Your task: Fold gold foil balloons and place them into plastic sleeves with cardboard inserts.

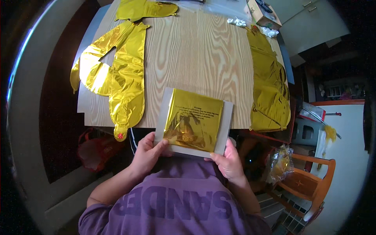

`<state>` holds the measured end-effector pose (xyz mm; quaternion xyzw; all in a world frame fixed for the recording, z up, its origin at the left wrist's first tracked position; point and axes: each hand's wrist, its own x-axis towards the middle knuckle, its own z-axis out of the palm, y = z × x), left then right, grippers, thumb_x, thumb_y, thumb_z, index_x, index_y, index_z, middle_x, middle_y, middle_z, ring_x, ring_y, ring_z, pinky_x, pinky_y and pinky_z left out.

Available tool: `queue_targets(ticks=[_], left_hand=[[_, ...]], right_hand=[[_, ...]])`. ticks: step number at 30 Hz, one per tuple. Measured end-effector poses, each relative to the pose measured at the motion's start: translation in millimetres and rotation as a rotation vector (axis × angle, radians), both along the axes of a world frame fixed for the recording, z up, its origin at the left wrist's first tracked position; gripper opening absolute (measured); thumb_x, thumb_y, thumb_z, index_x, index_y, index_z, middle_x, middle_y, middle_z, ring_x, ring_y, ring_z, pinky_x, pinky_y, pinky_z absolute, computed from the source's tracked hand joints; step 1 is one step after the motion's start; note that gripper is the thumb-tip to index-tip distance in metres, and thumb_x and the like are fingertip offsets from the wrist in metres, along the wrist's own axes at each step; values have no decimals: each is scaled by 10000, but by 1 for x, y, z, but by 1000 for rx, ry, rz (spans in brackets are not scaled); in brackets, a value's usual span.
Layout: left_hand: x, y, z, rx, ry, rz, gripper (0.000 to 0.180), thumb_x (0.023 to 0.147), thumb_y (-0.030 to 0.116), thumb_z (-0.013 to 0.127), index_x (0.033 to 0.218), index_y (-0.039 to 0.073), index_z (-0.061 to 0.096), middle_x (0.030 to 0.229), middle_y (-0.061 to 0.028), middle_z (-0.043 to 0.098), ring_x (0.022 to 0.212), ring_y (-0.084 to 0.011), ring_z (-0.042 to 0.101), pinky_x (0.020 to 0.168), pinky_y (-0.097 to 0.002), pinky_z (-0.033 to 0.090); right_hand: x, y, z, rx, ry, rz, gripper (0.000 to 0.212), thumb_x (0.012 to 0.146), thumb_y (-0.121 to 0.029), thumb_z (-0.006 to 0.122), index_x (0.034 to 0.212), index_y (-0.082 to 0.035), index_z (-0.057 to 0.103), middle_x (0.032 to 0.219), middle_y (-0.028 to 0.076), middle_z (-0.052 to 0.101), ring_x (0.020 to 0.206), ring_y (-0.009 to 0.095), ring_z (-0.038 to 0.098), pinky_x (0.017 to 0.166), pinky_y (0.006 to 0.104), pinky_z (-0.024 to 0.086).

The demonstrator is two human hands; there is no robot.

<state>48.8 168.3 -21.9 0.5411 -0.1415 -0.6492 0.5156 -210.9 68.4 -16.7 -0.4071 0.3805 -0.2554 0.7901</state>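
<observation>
Between my two hands is a flat, clear plastic packet (196, 117) with a folded gold foil balloon inside and a pale border around it. Dark print runs across its upper face. My left hand (148, 152) pinches the lower left corner, thumb on top. At the lower right corner my right hand (228, 161) grips in the same way. The packet is held at the table's near edge, above my lap. A flat gold foil balloon (131, 70) shaped like a letter lies on the left, its red-marked tip hanging over the near edge. Another gold foil balloon (270, 86) lies along the right side.
A third gold foil piece (145, 9) lies at the far left of the wooden table (188, 51). An open box (264, 15) and small white items (237, 22) sit at the far right. A wooden chair (309, 182) holding a clear plastic bag (281, 162) stands to the right.
</observation>
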Motion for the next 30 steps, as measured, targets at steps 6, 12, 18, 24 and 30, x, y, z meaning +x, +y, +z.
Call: queue_targets(ticks=[6,12,18,24,30], left_hand=[[-5,3,11,-61,1,-38,297,974,29,621,1250,-2,517,1130,-93,679,1017,-168,678,904,-324,579],[0,3,15,-100,-14,-79,310,967,-16,608,1265,-10,524,1123,-105,683,1034,-187,685,951,-335,566],[-1,5,1,-104,13,-120,190,978,55,626,1160,3,614,1002,-114,717,868,-182,709,760,-333,616],[-7,6,-7,27,68,-40,163,981,86,641,1112,-11,633,890,-75,704,664,-131,660,647,-275,585],[-3,3,-12,50,-96,-141,229,954,102,688,1155,4,637,952,-53,719,807,-118,676,759,-273,572]], right_hand=[[-3,-2,1,48,1,-28,547,911,18,604,1406,-2,372,1258,102,596,1108,189,619,880,352,559],[-4,2,6,13,-24,10,491,933,0,598,1380,7,392,1231,123,627,1080,207,647,845,349,561],[-10,1,-1,108,54,-20,283,954,-43,625,1224,7,558,1083,117,712,928,206,717,721,317,570],[-5,0,-2,157,-11,-115,228,938,-49,662,1157,0,626,1038,108,728,902,186,710,752,311,562],[-1,0,-13,182,-152,-140,210,920,-46,688,1128,-22,665,1019,103,735,877,161,685,791,297,533]])
